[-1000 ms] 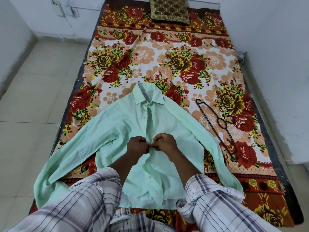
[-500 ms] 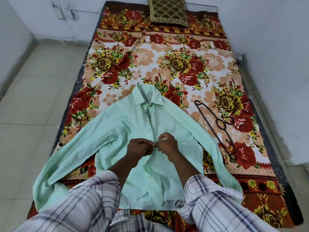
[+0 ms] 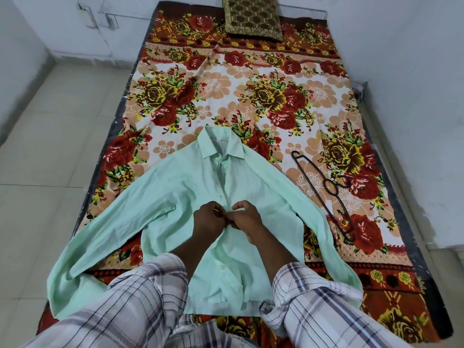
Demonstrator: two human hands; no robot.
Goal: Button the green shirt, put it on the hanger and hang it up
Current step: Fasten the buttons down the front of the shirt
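1. Green shirt (image 3: 175,192) lies flat on the bed, front side up. Its collar points away from you and its hem sits at the near edge.
2. Both shirt arms are spread outward. One runs to the near-left corner of the bed. The other runs down to the right and passes under your right cuff.
3. Left grip (image 3: 209,218): fingers curled, pinching the shirt's front edge about mid-chest.
4. Right grip (image 3: 247,217): fingers curled as well, pinching the opposite front edge at the same height. Your two hands touch at the knuckles over the centre line.
5. You cannot see the button or hole between your fingertips; your hands hide that spot.
6. Above your hands the two front edges lie together up to the collar. Below them the front lies looser, and one pale button (image 3: 222,267) shows on the cloth.
7. Hanger (image 3: 325,183): dark and thin, lying flat on the bed just beside the shirt's right arm, apart from both hands. Its hook end points away from you.
8. Bed sheet (image 3: 251,96): red and yellow flowers on a pale ground, covering the whole bed.
9. Cushion (image 3: 252,17): brown and gold, at the far end of the bed, well apart from the shirt.
10. Your checked sleeves (image 3: 140,297) fill the near part of the view.
11. Pale tiled floor (image 3: 50,146) lies to the left of the bed.
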